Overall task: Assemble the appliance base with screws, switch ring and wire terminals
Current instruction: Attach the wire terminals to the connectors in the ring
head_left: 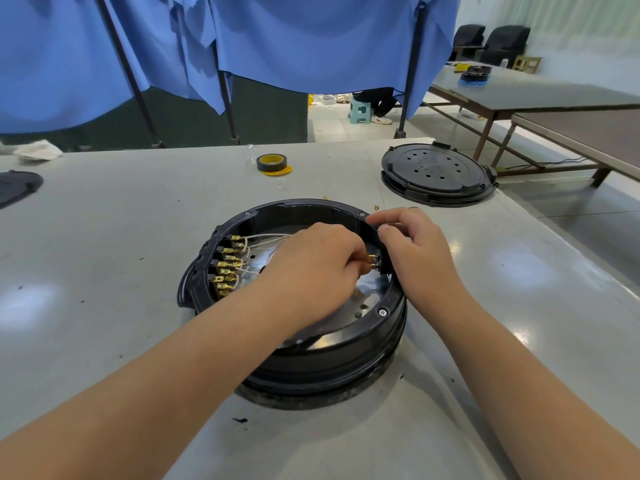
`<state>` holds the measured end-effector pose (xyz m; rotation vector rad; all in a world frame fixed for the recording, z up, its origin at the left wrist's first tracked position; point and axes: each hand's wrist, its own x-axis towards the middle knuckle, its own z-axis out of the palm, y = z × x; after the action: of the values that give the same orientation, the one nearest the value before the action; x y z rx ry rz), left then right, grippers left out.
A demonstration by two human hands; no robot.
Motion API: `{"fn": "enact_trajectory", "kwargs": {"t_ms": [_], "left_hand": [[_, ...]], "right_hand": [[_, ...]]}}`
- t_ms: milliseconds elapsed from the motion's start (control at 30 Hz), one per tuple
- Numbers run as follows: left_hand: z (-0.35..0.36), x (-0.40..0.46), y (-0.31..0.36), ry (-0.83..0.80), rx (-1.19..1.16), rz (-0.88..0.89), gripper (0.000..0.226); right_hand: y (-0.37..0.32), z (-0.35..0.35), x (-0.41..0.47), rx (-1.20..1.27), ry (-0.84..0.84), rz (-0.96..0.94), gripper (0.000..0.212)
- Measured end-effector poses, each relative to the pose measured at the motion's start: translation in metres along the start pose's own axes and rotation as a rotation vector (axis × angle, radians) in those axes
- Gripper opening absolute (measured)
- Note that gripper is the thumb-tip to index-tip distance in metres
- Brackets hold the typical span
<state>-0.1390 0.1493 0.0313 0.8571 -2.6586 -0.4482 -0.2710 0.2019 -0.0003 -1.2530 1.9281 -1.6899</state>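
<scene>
Far left on the grey tabletop (104, 237), a dark flat piece (17, 187) is cut off by the edge, with a crumpled white cloth (38, 151) seen just behind it. The round black appliance base (311, 358) is sat in the middle of the tabletop, open side up, and a row of brass wire terminals (227, 268) with thin white wires (266, 239) is lined up along its inner left wall. The left hand (313, 263) is reached down inside the base, fingers curled and pinched on a small brass terminal (373, 263) at the inner right wall. Behind the base, a roll of black tape (272, 162) is parked on a yellow roll, well apart from everything. The right hand (415, 244) is rested over the base's right rim, fingers curled and gripping it next to that terminal; what the fingertips press can't be made out. A couple of tiny brass bits (375, 206) are scattered near the far rim. Further right, a black perforated cover plate (438, 173) is laid flat near the tabletop's edge.
</scene>
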Motion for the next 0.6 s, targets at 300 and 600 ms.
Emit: {"fn": "enact_trajectory", "kwargs": {"t_ms": [300, 600], "left_hand": [[0.0002, -0.0011, 0.0021, 0.007, 0.047, 0.029, 0.02], [0.0011, 0.0002, 0.0048, 0.016, 0.212, 0.073, 0.02]], "right_hand": [[-0.0009, 0.0004, -0.0004, -0.002, 0.004, -0.008, 0.027], [-0.0013, 0.0002, -0.0002, -0.007, 0.011, 0.01, 0.023]]}}
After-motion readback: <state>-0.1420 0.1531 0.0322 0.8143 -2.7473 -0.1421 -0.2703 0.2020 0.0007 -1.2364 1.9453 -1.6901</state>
